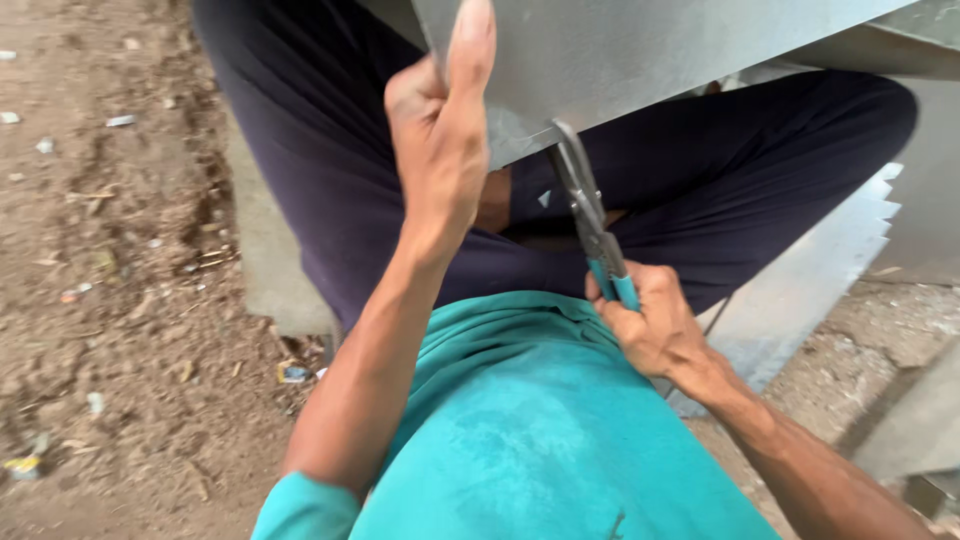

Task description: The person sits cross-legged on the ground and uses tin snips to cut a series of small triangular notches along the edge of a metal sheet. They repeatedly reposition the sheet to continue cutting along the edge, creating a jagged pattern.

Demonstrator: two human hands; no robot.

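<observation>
Teal shirt cloth (520, 430) fills the near edge of my view, with dark trousers (330, 150) beyond it; the person is seated low, knees apart. No proper surface here: the work rests over the lap, outdoors on bare ground.

Right hand (655, 325): closed tight around the blue-sleeved handles of a pair of tin snips (590, 225). The snips point up and away, blades meeting the lower edge of the metal sheet (620, 50). I cannot make out how far the blades are parted.

Left hand (440, 140): raised, fingers wrapped round the sheet's left edge, thumb laid flat and straight up its near face. Firm grip on the sheet.

The sheet itself is dull grey, held above the thighs, and runs out of the top of frame, so its full size is hidden.

To the right, a second strip of sheet metal (800, 290) with a saw-toothed cut edge leans down towards the ground, partly behind the right forearm. More grey panels sit at the far right, cut off.

Left side: brown dirt ground (110, 300), scattered with small scraps and litter. A grey concrete slab (265, 260) shows under the left leg.
</observation>
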